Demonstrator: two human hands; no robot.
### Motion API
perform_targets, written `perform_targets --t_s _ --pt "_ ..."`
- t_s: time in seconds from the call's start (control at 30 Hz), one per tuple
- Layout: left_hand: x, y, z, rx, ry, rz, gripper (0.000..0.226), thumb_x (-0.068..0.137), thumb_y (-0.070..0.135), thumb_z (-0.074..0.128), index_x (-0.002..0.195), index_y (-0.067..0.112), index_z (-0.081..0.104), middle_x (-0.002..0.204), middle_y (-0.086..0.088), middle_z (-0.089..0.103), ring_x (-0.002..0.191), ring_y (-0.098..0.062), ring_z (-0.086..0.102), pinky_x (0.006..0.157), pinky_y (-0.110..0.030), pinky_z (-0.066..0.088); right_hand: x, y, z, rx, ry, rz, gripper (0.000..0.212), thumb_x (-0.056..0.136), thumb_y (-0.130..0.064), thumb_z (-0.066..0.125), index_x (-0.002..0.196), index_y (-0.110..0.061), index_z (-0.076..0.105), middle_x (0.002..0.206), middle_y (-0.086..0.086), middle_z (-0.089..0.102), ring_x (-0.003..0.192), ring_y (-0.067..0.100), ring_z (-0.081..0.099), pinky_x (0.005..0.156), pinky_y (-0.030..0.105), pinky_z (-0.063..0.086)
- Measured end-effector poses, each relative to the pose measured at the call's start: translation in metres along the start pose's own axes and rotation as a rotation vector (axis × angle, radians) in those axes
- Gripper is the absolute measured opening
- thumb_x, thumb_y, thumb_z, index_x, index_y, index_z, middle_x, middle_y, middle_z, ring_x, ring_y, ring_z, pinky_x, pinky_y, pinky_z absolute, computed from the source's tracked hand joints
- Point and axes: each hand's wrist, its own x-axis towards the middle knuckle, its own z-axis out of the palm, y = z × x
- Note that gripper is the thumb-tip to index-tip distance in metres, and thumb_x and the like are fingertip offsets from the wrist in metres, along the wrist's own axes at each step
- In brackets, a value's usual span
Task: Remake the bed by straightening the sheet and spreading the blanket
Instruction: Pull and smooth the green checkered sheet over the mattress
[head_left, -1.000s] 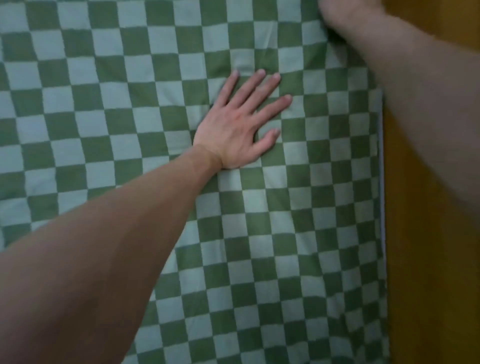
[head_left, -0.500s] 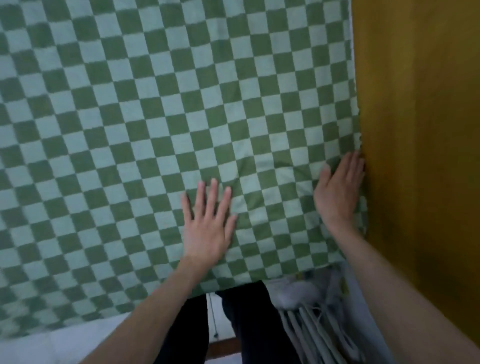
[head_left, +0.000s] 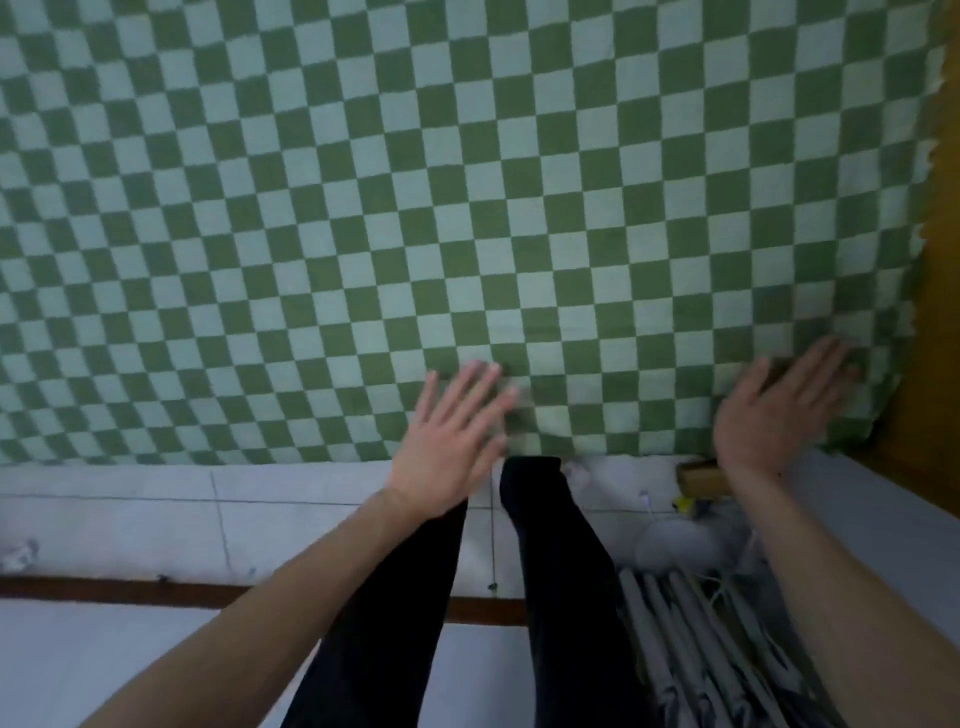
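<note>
1. Checked sheet (head_left: 467, 208) lies flat across the bed, near edge at the person's legs (head_left: 550, 571).
2. Left hand (head_left: 447, 447) over near edge, fingers straight, spread.
3. Right hand (head_left: 774, 415) at right corner, fingers straight, blurred.

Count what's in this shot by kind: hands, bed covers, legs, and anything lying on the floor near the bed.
Hands: 2, left hand and right hand, both flat and open
Checked bed cover: 1
Legs in black: 2
Bundle of grey rods on the floor: 1
Total: 6
</note>
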Motion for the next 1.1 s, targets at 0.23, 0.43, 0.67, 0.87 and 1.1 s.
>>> perform_targets --t_s 0.23,0.43,0.67,0.87,1.1 --pt "-0.06 -0.131 -0.016 -0.469 0.289 -1.323 0.065 0.109 0.045 0.027 0.164 0.017 0.006 0.171 -0.012 -0.003 0.158 -0.028 -0.005 0.126 -0.044 -0.003 -0.055 -0.181 0.004 -0.02 -0.045 -0.372 0.068 0.106 -0.049 0.02 0.161 -0.012 0.009 0.169 0.013 0.001 0.156 0.033 0.0 0.126 0.054 0.001" --pt "-0.162 -0.109 0.038 -0.293 0.066 -0.795 0.064 0.109 0.048 0.029 0.164 0.018 0.011 0.172 -0.009 -0.003 0.158 -0.028 -0.005 0.127 -0.053 0.011 -0.151 -0.395 0.097 -0.198 -0.163 -1.176 0.063 0.107 -0.054 0.011 0.16 -0.019 0.011 0.169 0.006 0.003 0.156 0.028 0.0 0.125 0.056 0.008" --pt "-0.279 -0.327 -0.017 -0.414 0.25 -0.972 0.06 0.11 0.045 0.028 0.164 0.023 0.013 0.172 0.0 -0.001 0.158 -0.019 -0.008 0.128 -0.051 0.009 -0.324 -0.362 0.2 -0.54 -0.325 -1.699 0.072 0.105 -0.057 0.035 0.162 -0.017 0.017 0.169 0.014 0.005 0.155 0.039 0.004 0.121 0.064 0.01" --pt "-0.317 -0.552 -0.059 -0.543 0.338 -1.398 0.062 0.106 0.056 0.019 0.163 0.035 0.007 0.172 0.003 -0.007 0.158 -0.023 -0.01 0.127 -0.055 0.0 -0.377 -0.421 0.2 -0.654 -0.456 -2.1 0.066 0.106 -0.05 0.029 0.162 -0.019 0.014 0.169 0.007 0.013 0.156 0.03 0.013 0.125 0.054 0.005" --pt "-0.418 -0.646 -0.075 -0.978 0.44 -1.655 0.074 0.105 0.058 0.03 0.164 0.023 0.004 0.172 -0.002 -0.003 0.158 -0.023 0.002 0.127 -0.051 0.013 -0.466 -0.722 0.274 -0.289 -0.185 -0.946 0.077 0.103 -0.058 0.004 0.161 -0.008 0.004 0.169 0.014 -0.003 0.156 0.032 -0.006 0.124 0.058 0.005"
